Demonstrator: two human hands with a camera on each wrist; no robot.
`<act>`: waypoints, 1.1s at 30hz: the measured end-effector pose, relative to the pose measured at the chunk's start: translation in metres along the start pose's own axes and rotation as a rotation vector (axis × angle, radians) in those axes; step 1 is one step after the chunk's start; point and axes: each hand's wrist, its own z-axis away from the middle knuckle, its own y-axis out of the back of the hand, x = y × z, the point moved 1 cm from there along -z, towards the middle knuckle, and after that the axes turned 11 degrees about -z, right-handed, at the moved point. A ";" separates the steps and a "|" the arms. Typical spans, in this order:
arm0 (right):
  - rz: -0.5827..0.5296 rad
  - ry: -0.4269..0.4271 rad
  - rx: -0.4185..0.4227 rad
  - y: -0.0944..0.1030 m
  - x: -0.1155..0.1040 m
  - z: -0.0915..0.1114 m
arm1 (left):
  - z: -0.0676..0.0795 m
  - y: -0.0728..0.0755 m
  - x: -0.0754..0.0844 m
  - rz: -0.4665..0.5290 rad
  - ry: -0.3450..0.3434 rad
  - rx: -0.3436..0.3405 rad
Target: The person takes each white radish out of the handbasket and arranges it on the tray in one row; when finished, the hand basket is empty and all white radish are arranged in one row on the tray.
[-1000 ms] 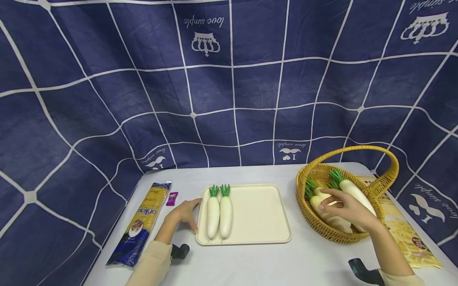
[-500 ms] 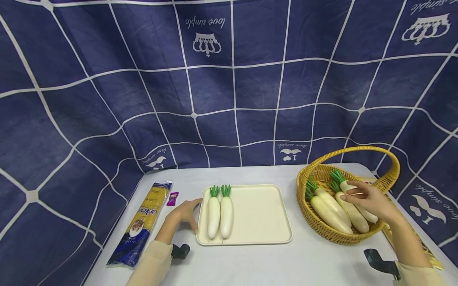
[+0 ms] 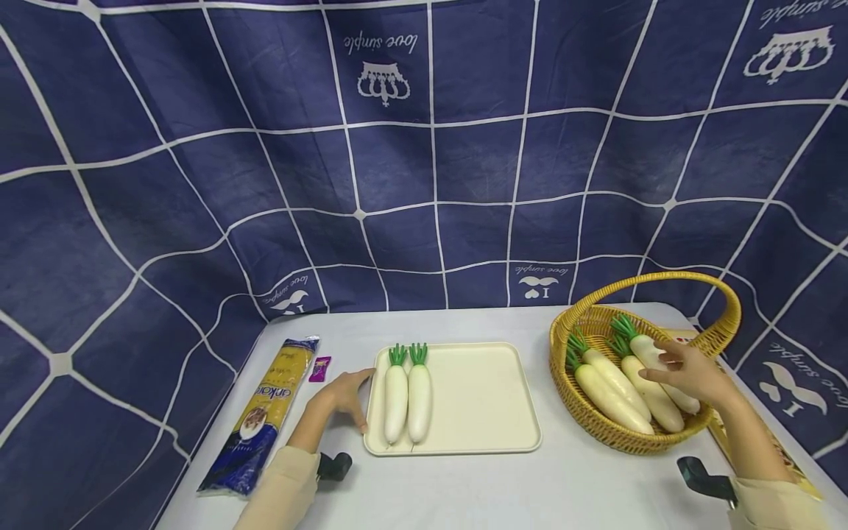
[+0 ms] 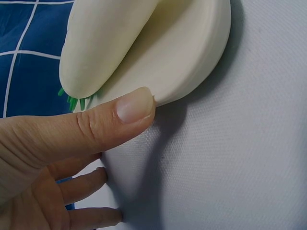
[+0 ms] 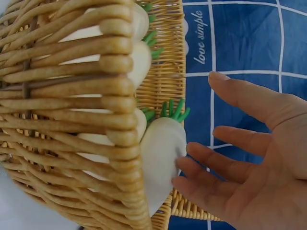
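Two white radishes with green tops (image 3: 396,403) (image 3: 419,403) lie side by side on the left part of a cream tray (image 3: 480,397). My left hand (image 3: 342,395) rests at the tray's left edge; in the left wrist view its thumb (image 4: 136,105) touches the rim, the other fingers spread below. A wicker basket (image 3: 563,379) at the right holds several more white radishes (image 3: 612,401). Over its right side is my right hand (image 3: 695,373), fingers loosely bent and holding nothing. Its fingertips are at the rightmost radish (image 5: 162,158); whether they touch it I cannot tell.
At the left lies a yellow and blue pasta packet (image 3: 261,412), with a small purple wrapped sweet (image 3: 319,369) beside it. The basket's tall handle (image 3: 652,277) arches over the radishes. Another yellow packet (image 3: 681,333) lies partly hidden behind the basket and right arm. Blue checked cloth (image 3: 464,162) hangs behind.
My right hand has moved right across the basket, uncovering the middle radishes, and its arm now hides most of the right-hand packet. The left hand stays at the tray.
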 end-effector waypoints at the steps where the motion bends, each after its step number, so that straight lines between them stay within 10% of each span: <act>1: 0.014 -0.004 -0.004 0.000 0.001 -0.001 | 0.000 0.000 0.000 0.001 0.000 0.001; 33: 0.100 -0.032 0.089 0.006 0.018 -0.005 | -0.001 -0.002 -0.002 0.008 -0.002 -0.008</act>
